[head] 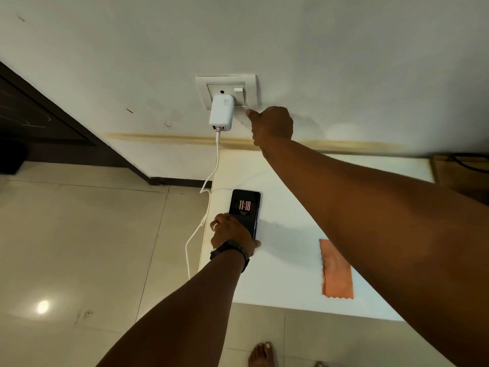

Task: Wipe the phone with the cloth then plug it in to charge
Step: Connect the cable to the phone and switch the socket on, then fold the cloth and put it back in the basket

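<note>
A black phone (245, 206) lies on the white table (285, 181) near its left edge, screen lit and showing 11:18. My left hand (231, 233) rests on the phone's near end and grips it. A white cable (209, 181) runs from the white charger (221, 112), plugged into the wall socket plate (227, 82), down past the table edge toward the phone; its phone end is hidden under my hand. My right hand (272, 125) is raised to the wall, fist closed, one finger extended just below the socket's switch (239, 95). The orange cloth (337, 272) lies flat on the table's near right.
The table stands against a white wall with a brown stain line. Pale floor tiles spread to the left, with a dark door frame (53, 123) at far left. My bare foot (262, 354) shows at the bottom. A dark cable (471, 162) lies at the right edge.
</note>
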### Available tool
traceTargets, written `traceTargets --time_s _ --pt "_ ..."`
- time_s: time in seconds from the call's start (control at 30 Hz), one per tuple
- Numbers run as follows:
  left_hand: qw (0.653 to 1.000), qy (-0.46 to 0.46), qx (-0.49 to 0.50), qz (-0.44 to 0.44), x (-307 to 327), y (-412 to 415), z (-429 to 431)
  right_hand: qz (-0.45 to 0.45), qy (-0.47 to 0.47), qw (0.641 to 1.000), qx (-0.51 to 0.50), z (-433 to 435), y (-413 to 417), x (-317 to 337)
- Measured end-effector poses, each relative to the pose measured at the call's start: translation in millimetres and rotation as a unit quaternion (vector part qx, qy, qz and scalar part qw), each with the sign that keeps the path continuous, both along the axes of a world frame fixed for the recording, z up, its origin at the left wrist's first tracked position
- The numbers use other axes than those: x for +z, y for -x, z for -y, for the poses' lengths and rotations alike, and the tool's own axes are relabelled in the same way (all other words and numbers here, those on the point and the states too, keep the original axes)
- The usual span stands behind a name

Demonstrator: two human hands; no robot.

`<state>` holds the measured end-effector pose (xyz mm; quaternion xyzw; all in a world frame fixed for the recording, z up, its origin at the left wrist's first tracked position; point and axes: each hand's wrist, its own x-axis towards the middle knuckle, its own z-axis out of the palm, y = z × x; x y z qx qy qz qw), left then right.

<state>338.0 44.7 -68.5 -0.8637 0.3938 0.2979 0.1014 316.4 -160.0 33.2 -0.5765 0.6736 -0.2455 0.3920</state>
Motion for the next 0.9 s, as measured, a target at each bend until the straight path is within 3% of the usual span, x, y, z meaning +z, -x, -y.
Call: traceTargets --time_s 0.17,0.4,0.5,0.6,0.73,0.9 --pt "1.000 -0.003 0.006 -0.007 0.0 1.0 -0.2 0.032 -0.034 0.999 0.005 -40.8 30.1 -15.7" --pt "0.999 -0.008 0.050 0.002 4.2 14.0 -2.2 -0.015 -0.088 0.995 0.034 -132.2 84.1 -49.3" --pt "0.998 0.038 -0.019 0.049 3.0 29.3 -20.9 -0.033 -0.105 0.993 0.034 -167.4 105.6 -62.3" --pt "0.981 0.145 -0.110 0.067 4.8 58.4 -40.9 -0.032 -0.131 0.991 0.017 -197.8 131.9 -75.2" --pt "0.963 0.217 -0.160 0.000 7.6 102.7 -56.0 -0.023 -0.163 0.986 -0.026 -224.6 171.6 -85.1" --pt "0.964 0.206 -0.146 -0.085 10.5 153.7 -62.3 -0.040 -0.157 0.984 -0.069 -238.6 218.1 -87.7"
